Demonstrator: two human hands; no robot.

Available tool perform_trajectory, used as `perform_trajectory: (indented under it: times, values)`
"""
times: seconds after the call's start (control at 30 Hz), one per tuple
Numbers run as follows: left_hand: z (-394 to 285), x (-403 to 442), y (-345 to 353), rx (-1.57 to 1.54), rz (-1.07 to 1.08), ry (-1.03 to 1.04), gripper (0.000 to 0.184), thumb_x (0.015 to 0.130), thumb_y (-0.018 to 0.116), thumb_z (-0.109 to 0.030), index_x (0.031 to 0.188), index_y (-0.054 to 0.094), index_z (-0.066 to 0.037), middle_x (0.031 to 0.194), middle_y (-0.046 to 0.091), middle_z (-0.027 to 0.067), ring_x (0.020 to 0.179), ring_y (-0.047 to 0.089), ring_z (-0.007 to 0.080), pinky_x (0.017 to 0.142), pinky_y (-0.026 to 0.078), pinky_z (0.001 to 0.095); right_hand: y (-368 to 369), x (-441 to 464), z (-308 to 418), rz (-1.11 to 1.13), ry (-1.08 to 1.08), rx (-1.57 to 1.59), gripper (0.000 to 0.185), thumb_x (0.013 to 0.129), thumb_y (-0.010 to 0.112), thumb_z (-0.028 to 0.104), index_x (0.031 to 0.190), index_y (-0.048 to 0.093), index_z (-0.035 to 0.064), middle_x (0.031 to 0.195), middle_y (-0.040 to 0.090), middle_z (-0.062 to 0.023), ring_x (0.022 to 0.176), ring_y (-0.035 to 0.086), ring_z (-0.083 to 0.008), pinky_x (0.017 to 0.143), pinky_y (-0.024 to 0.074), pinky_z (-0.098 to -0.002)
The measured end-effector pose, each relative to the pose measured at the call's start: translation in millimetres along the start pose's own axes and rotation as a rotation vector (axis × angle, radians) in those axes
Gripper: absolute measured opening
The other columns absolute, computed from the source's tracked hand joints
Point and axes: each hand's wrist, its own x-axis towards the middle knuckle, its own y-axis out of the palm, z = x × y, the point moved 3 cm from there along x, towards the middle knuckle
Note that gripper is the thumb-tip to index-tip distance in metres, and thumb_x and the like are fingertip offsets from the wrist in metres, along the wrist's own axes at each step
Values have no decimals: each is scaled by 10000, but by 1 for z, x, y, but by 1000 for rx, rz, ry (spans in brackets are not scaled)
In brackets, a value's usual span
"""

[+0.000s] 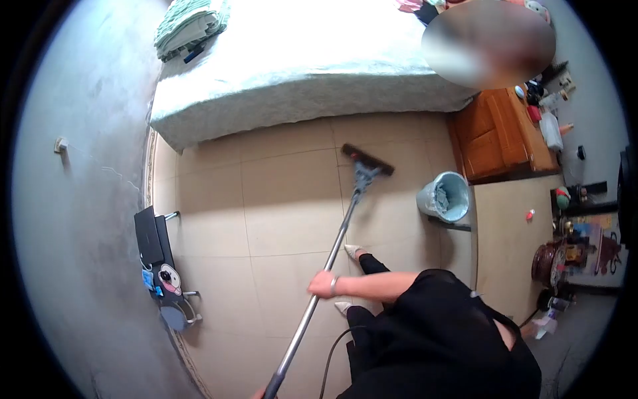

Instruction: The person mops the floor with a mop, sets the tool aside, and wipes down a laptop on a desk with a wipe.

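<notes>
A sponge mop with a long silver pole (337, 241) slants across the tiled floor. Its dark head (367, 159) rests on the tiles, not far from the bed. My right hand (323, 284), with a bracelet at the wrist, is closed around the middle of the pole. At the bottom edge of the view, only a sliver of my left hand (258, 394) shows against the dark grip at the pole's upper end; most of that hand is cut off. My light shoes stand on the floor close to the pole.
A bed (299, 96) with a pale cover spans the top. To the right stand a lined waste bin (444, 197), a wooden cabinet (495, 136) and a cluttered desk (508, 246). By the left wall is a small black stand (163, 256). A dark cable (330, 356) hangs near my legs.
</notes>
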Motion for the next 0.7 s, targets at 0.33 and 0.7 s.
perform_trajectory:
  times: [0.33,0.7]
  values:
    - [-155,160,26,32,-167,321,267,630,566,-146,887,513,-98,642,513,156,595,500,327,514,382,394,-79,-53,-217,90,360,-164,68,583,572,184,610,533,134,641,559,-77,661,546,-266,566,439,-361]
    - [-83,117,4,-57,-229,124,266,604,567,-53,862,507,-75,655,494,151,604,488,307,520,374,361,-63,40,-141,55,179,-121,50,573,565,107,615,544,121,645,561,-77,657,545,-258,589,434,-334]
